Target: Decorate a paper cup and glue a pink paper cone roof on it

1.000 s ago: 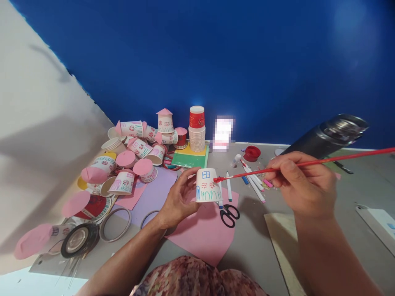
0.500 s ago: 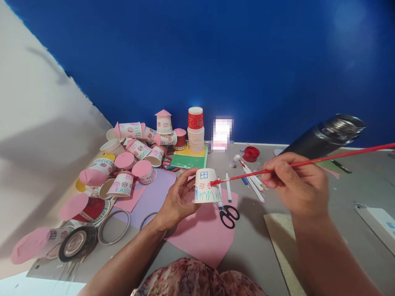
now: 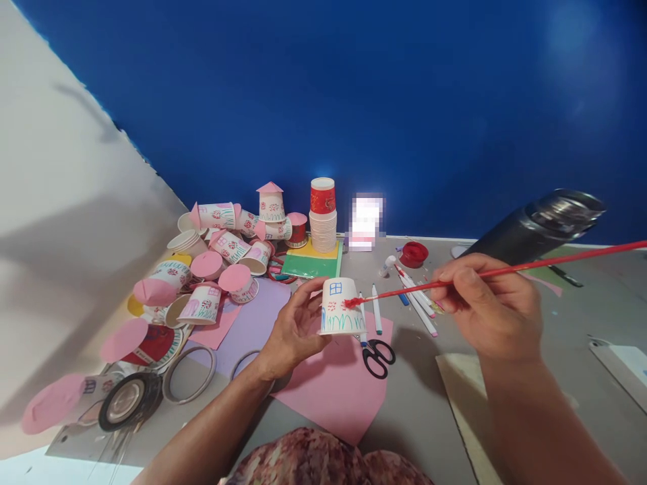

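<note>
Paper cup: inverted, long axis near upright, immediately right of left fingers, partly curled, gripping its side; left of right fingers, farther off, pinched around red paintbrush, bristles at decorated side.

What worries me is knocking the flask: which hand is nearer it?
Right: the right hand, holding the brush, is just in front of the flask. The left hand, around the cup, is well off to the flask's left.
</note>
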The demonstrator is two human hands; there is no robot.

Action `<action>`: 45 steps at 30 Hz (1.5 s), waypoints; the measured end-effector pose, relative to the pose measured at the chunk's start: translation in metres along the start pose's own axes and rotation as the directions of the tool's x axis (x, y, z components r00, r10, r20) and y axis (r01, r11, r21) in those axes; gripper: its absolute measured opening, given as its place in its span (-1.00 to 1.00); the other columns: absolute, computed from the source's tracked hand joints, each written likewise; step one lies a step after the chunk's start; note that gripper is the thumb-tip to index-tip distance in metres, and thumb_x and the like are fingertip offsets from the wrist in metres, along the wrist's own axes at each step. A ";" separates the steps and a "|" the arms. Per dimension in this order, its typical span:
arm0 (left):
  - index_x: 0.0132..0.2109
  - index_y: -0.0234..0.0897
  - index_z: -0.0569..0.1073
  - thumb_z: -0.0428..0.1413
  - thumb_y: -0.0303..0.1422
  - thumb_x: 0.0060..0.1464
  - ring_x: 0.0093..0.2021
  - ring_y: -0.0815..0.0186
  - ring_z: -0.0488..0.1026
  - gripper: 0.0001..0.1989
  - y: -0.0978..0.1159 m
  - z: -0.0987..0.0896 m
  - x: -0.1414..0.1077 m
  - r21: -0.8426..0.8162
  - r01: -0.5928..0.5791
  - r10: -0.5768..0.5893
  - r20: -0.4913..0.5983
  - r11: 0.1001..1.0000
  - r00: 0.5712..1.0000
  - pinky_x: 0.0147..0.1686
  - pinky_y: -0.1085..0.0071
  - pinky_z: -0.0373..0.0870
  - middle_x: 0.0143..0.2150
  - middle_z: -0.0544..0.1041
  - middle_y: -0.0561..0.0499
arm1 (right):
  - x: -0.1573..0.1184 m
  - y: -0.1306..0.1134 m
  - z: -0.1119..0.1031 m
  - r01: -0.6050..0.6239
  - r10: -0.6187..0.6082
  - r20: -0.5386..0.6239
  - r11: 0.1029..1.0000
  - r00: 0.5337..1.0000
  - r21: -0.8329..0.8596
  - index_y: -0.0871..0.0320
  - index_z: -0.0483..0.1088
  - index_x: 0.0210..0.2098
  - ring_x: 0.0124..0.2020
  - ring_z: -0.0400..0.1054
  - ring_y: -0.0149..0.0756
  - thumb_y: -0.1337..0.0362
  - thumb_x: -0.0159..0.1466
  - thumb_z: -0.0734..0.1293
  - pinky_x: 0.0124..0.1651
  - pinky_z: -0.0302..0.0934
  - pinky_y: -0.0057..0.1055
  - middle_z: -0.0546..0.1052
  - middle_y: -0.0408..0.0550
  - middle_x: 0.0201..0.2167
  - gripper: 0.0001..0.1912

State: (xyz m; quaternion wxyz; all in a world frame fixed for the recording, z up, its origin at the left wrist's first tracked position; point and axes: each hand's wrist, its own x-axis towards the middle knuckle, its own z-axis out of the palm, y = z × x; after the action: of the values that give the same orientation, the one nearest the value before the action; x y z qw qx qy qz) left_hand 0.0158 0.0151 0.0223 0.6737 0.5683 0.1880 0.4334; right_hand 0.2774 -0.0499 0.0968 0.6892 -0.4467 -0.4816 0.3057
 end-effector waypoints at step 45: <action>0.31 -0.10 0.38 0.50 -0.16 -0.11 0.32 -0.12 0.38 -0.15 0.017 -0.010 0.013 -0.031 0.073 -0.075 -0.068 0.997 0.995 0.21 0.11 0.41 0.34 0.41 -0.21 | -0.004 0.024 0.009 0.118 -0.143 -0.109 0.971 0.984 -0.208 0.07 0.65 -0.17 -0.50 0.41 -0.38 0.14 0.42 0.39 -0.54 0.28 -0.46 0.67 -0.04 -0.35 -0.80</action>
State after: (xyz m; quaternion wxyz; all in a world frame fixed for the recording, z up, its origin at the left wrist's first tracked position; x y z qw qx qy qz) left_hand 0.0091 0.0313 0.0386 0.6902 0.5361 0.2260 0.4302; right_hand 0.2683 -0.0404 0.0749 0.6877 -0.4991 -0.4950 0.1816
